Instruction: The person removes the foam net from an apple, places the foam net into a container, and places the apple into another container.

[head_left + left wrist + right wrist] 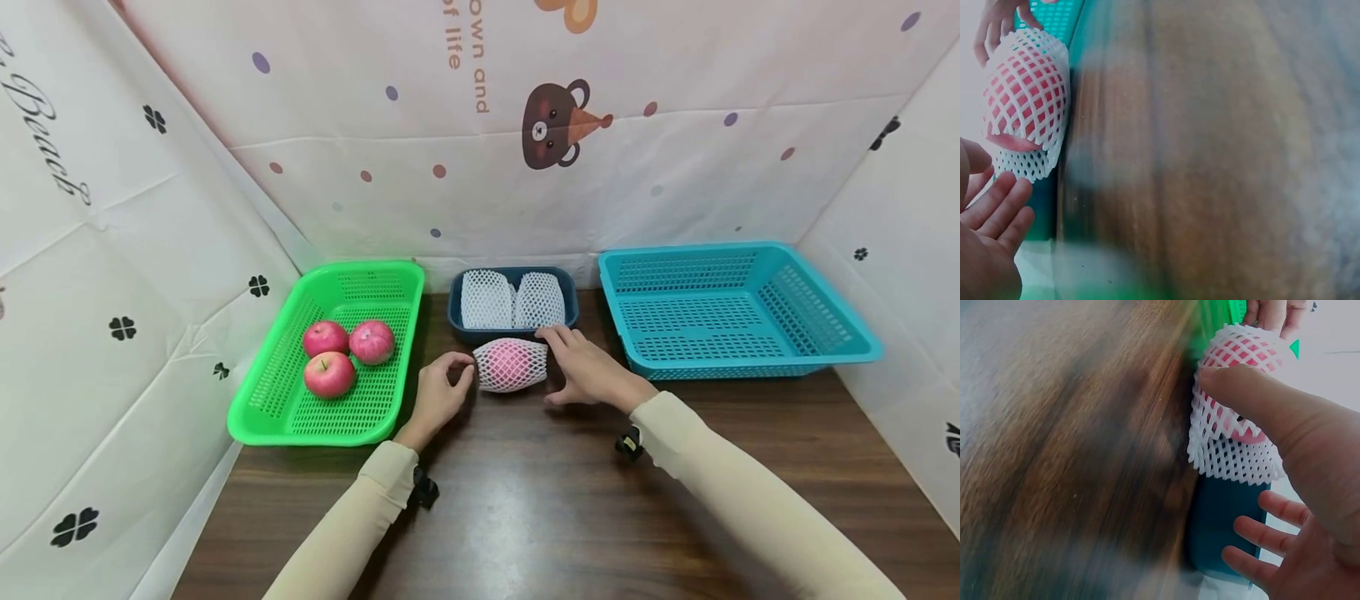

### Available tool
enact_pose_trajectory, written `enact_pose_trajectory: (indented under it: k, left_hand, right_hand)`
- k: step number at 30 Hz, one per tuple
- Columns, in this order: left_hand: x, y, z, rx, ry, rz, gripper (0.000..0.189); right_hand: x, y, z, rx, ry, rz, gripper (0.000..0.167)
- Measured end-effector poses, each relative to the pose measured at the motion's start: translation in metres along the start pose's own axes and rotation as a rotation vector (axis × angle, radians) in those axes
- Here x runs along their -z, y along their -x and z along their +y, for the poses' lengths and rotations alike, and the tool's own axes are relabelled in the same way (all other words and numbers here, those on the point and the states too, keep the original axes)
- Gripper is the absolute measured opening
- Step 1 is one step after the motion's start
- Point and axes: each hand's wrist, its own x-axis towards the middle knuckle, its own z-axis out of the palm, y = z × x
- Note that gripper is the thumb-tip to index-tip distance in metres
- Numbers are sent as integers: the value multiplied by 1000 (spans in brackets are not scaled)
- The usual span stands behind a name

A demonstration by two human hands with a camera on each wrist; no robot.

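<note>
A red apple (510, 364) in a white foam net (487, 379) sits on the brown table, just in front of a dark blue container (573, 304). My left hand (438, 393) is at the net's left end, its fingers fairly straight in the left wrist view. To the right of the net, my right hand (588, 367) is spread with thumb and fingers apart. In the right wrist view its thumb (1247, 390) overlaps the netted apple; whether it touches cannot be told. Neither hand grips the net. The net's ends extend past the apple.
Several white foam nets (486, 300) lie in the dark blue container. On the left stands a green basket (315, 437) holding three red apples (330, 375). A turquoise basket (750, 371) stands at the right. Printed white cloth (360, 208) hangs behind and along both sides.
</note>
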Motion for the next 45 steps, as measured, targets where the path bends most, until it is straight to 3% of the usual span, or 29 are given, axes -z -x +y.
enact_pose_trajectory:
  k: [12,18,23,26,29,37,45]
  left_hand:
    - [1,-4,5,1,-34,-20,9]
    - [0,-5,5,32,-1,-34,16]
    - [-2,-7,7,116,156,-100,29]
    - [-3,-9,9,156,281,-170,45]
    - [-5,-10,11,170,333,-247,65]
    - [-11,-12,14,113,220,-387,90]
    - [-14,-15,19,10,60,-442,102]
  right_hand:
    - [3,9,8,-47,-27,11,107]
    - [3,12,10,-65,-33,2,107]
    - [5,13,10,-64,-45,3,108]
    - [4,13,11,-65,-44,3,108]
    - [4,13,12,-69,-40,2,108]
    - [2,15,14,-78,-30,-1,109]
    - [2,17,15,-71,-28,9,108]
